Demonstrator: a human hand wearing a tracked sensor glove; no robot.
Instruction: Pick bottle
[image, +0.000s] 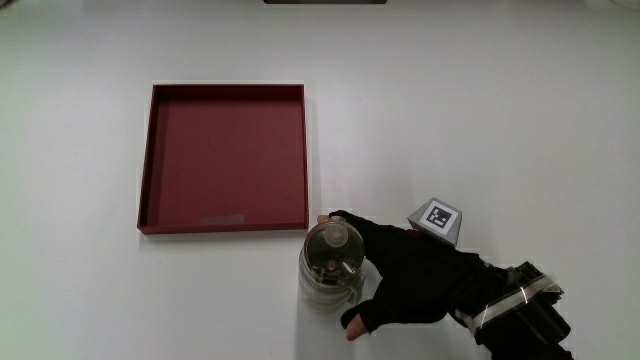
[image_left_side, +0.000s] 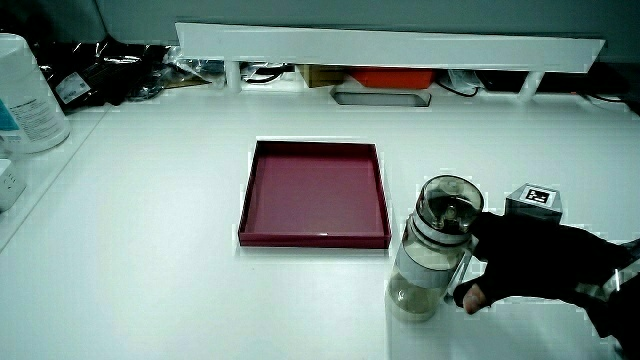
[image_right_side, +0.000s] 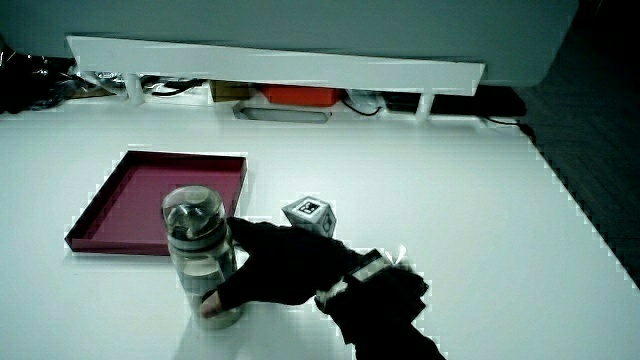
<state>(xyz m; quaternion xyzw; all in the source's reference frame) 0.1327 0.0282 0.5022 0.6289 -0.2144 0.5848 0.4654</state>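
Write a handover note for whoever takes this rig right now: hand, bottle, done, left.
Hand: grip closed around the bottle, thumb and fingers on its body.
Bottle: clear, upright, standing on the table just off the corner of the red tray nearest the person; the tray holds nothing.
Done: reach and grasp.
Left: the lift. In both side views the bottle's base looks to be on the table.

— What can't you make out?
— The forearm runs off the frame's edge in every view. The hand covers part of the bottle, and most of its fingers are hidden where they wrap round it.
— Anything else?
— In a side view, the frame's edge cuts a white jar. The clutter near it is too small to name.
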